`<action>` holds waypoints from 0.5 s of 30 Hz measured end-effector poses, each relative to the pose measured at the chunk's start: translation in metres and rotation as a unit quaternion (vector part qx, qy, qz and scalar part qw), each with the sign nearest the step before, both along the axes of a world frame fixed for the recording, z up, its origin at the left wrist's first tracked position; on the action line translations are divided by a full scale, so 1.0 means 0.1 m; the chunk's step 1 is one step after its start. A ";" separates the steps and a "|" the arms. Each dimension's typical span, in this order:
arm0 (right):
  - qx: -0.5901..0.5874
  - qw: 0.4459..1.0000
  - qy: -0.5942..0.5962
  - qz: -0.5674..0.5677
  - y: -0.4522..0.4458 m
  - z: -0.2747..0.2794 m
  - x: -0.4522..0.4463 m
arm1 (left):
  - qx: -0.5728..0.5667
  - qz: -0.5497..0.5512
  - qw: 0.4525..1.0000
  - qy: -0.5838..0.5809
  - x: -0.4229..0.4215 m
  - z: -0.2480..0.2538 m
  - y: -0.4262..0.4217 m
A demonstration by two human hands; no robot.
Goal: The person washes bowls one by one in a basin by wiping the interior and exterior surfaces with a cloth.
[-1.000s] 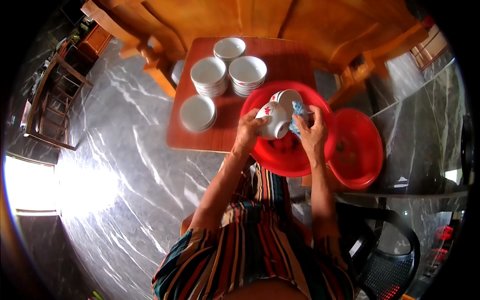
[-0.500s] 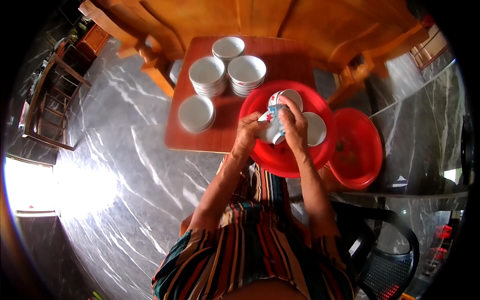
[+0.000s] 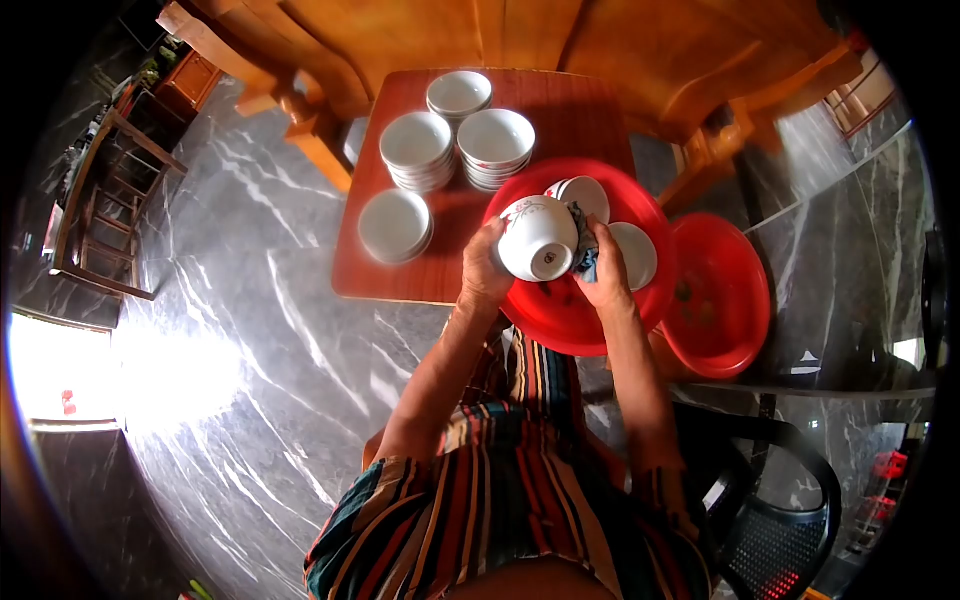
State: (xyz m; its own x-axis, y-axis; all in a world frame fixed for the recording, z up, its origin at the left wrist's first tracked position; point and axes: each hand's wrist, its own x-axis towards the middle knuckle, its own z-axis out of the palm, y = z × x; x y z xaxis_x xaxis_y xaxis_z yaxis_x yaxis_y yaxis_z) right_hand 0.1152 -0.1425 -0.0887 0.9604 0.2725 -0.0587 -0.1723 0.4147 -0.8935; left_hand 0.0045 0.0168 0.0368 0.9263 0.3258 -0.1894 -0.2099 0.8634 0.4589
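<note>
A white bowl [image 3: 537,238] with a floral pattern is tilted over the large red basin [image 3: 655,300], its base facing me. My left hand [image 3: 484,267] grips its left side. On its right side my right hand [image 3: 608,270] presses a blue cloth [image 3: 586,255] against the bowl. More white bowls lie inside the basin, one [image 3: 585,197] behind the held bowl and another [image 3: 633,257] beside my right hand. Stacks of white bowls [image 3: 417,143] stand on the reddish wooden table [image 3: 390,285], left of the basin.
A second red basin [image 3: 718,300] sits right of the first, with something small and unclear in it. Behind the table is a carved wooden bench [image 3: 430,35]. A black chair [image 3: 775,540] stands at the lower right, a wooden chair [image 3: 100,215] at the far left.
The held bowl has turned so that its base and patterned side show more. My right hand has moved from over the bowl to its right side with the cloth.
</note>
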 end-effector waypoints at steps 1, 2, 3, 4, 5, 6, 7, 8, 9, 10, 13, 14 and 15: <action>0.012 1.000 0.017 0.007 -0.01 -0.03 0.01 | -0.012 0.029 0.999 0.021 -0.01 0.05 -0.02; 0.023 0.999 0.035 0.013 -0.02 -0.07 0.02 | -0.012 0.029 0.999 0.021 0.00 0.03 -0.01; 0.016 0.999 0.029 0.016 -0.01 -0.03 0.00 | -0.017 0.014 1.000 0.016 0.02 -0.01 0.01; 0.013 0.999 0.027 0.018 0.01 0.09 -0.03 | -0.021 -0.002 1.000 0.011 0.04 -0.07 0.03; 0.010 0.999 0.024 0.020 0.03 0.21 -0.07 | -0.021 -0.001 1.000 0.011 0.05 -0.16 0.05; 0.045 0.996 0.069 0.024 0.07 0.50 -0.16 | 0.010 -0.004 0.999 -0.043 0.06 -0.26 0.08; 0.079 0.990 0.114 0.029 0.10 0.73 -0.22 | 0.040 -0.007 0.994 -0.097 0.06 -0.34 0.10; 0.079 0.990 0.114 0.030 0.11 0.85 -0.25 | 0.040 -0.006 0.994 -0.097 0.06 -0.39 0.11; 0.000 0.999 -0.002 0.033 0.11 0.93 -0.27 | 0.154 -0.004 0.983 -0.101 0.06 -0.40 0.12; -0.080 0.989 -0.118 0.035 0.12 0.99 -0.29 | 0.266 0.000 0.959 -0.103 0.06 -0.41 0.12; -0.217 0.935 -0.280 0.015 0.16 1.16 -0.37 | 0.193 -0.058 0.977 -0.064 0.03 -0.30 0.10; -0.220 0.935 -0.276 0.023 0.14 1.23 -0.43 | 0.178 -0.057 0.980 -0.064 0.01 -0.24 0.07; -0.220 0.935 -0.276 0.023 0.16 1.27 -0.46 | 0.178 -0.057 0.980 -0.064 0.00 -0.24 0.08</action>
